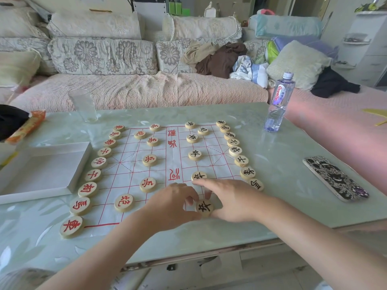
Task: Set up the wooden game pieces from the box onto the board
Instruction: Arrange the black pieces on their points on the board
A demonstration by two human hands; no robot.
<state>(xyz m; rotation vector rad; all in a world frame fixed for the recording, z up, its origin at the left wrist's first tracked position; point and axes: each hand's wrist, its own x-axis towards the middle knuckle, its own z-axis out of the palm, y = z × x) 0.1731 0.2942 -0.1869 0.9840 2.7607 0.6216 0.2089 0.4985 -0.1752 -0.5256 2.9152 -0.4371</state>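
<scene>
Both hands met over near board edge: left hand point(169, 206) curled beside black-lettered soldier piece point(204, 207), right hand point(228, 198) pinching its rim | piece flat on cloth board point(129, 170) | step: seating last black soldier; box point(45, 168) looked empty | next: slide onto intersection, then check the hidden near corner.

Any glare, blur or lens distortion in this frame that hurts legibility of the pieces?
Head view: wide-angle bending curves the table edge; soft daylight sheen on its glossy top, no hard glare; pieces near the hands, like the black piece, read sharply; far sofa and frame corners look soft.
</scene>
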